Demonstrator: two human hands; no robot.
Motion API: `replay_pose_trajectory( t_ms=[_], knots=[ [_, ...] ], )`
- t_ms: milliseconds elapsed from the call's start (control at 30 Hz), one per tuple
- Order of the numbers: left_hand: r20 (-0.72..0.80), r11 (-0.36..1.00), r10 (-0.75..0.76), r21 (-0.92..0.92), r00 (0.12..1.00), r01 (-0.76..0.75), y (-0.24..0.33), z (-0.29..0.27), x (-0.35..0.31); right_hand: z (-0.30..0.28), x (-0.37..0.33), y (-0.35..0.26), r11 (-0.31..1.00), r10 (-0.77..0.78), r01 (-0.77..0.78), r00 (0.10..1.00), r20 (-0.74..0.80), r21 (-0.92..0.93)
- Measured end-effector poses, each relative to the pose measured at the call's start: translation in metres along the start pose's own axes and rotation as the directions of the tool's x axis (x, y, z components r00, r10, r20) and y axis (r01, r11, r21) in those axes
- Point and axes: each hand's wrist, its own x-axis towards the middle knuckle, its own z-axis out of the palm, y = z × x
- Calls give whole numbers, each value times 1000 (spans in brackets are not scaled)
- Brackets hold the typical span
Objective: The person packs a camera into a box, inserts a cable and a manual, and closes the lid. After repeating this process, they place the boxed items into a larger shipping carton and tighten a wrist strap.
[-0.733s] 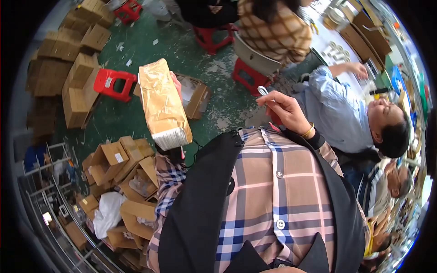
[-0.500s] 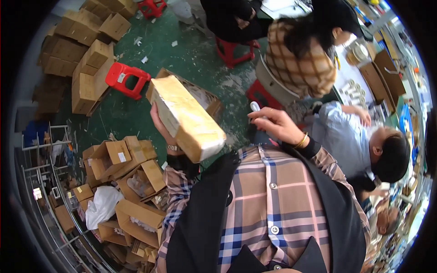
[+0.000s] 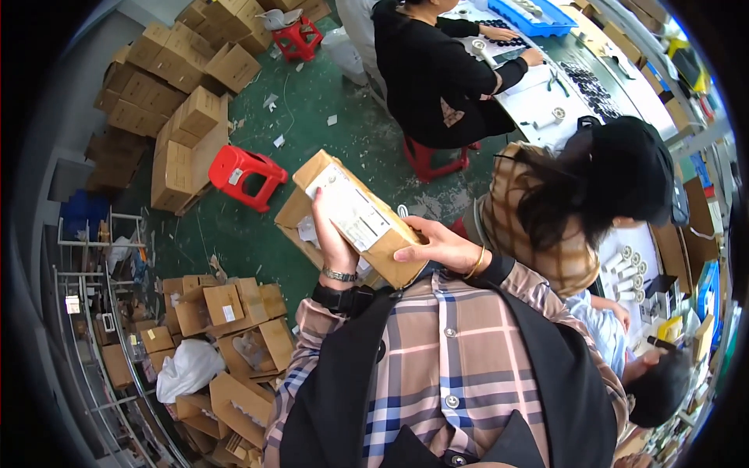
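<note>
A long brown taped cardboard box [image 3: 394, 253] is held up in front of my chest, tilted, with a white printed label [image 3: 353, 207] on the face toward me. My left hand [image 3: 335, 243] grips its left side, the thumb lying over the label's edge. On the near right end my right hand [image 3: 445, 246] is closed on the box, thumb on the labelled face. A small white looped thing [image 3: 402, 210] shows just beyond the right fingers; whether that hand also holds it I cannot tell. Behind the held box, an open carton [image 3: 292, 214] on the floor is partly hidden.
A red stool [image 3: 248, 175] stands ahead on the green floor, near stacked cartons [image 3: 175, 168]. Open cartons [image 3: 234, 351] and a white bag [image 3: 189, 370] lie at left beside a metal rack [image 3: 101, 327]. Co-workers sit close at right along a white worktable [image 3: 538, 101].
The box has turned so its labelled face shows. My right hand, holding a small white thing apart from the box before, has come left onto the box. The view has shifted.
</note>
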Motion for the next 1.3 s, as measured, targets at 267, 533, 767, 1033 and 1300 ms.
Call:
replay_pose_trajectory(
  t_ms=[267,533,767,1033,1300],
  knots=[
    [157,971,-231,101,960,217,-2,3,157,-90,103,-27,999,37,-33,974,-225,22],
    [214,941,-257,279,943,193,18,-92,366,-159,307,-75,989,67,-37,975,-213,141],
    [-14,845,-52,532,999,51,89,-110,500,-194,478,-124,994,73,-70,997,-35,89],
    [90,595,57,797,994,-106,128,-135,657,-249,654,-175,998,66,-66,997,30,-11],
    [53,436,49,897,997,-70,183,-158,853,-318,850,-231,991,26,-20,999,48,-134]
  ],
)
